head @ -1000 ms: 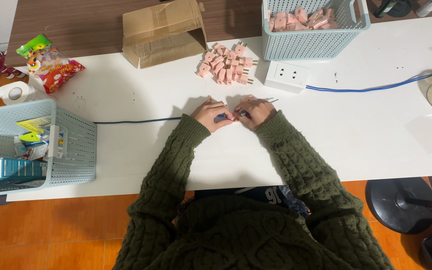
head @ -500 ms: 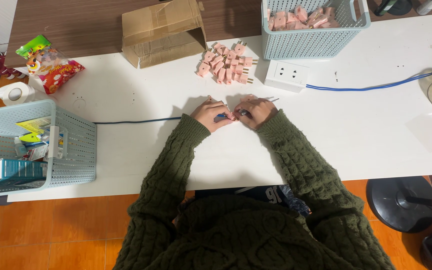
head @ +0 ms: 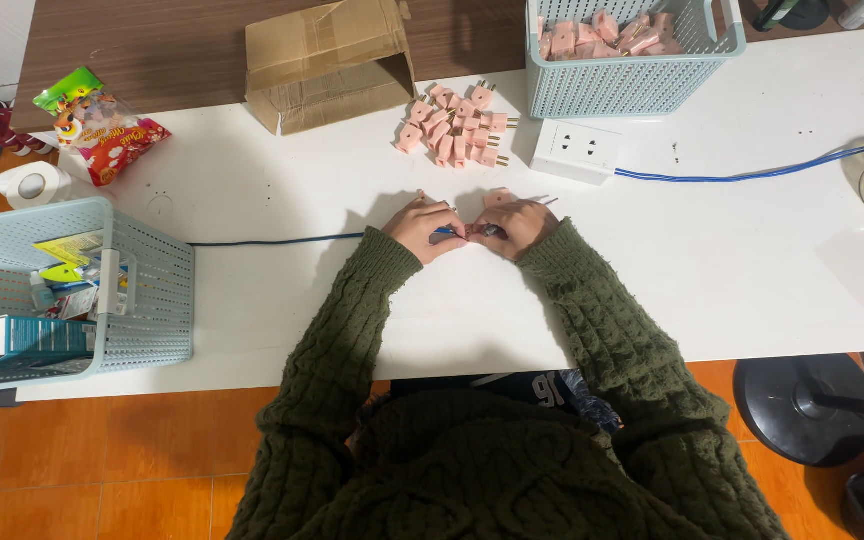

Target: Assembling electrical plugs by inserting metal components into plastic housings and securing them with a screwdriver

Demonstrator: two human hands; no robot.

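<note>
Head view: near the middle of the white surface [head: 282,190], the end of a thin blue cable [head: 272,240] is pinched by the left hand [head: 427,228], while a small pink plug [head: 498,199] is gripped by the right hand [head: 514,225]; both are best kept steady and aligned.

Looks like a small home workshop for piecework assembly. White counter [head: 252,200] over orange floor tiles [head: 102,470], with a loose heap of pink plug parts [head: 455,125] beside a white socket strip [head: 577,150] on a blue cable [head: 742,174]. More pink parts stacked in a pale blue plastic basket [head: 632,85]. Household touches too: open cardboard box [head: 327,62], snack packets [head: 102,135], toilet roll [head: 34,183], black stool base [head: 802,405].
</note>
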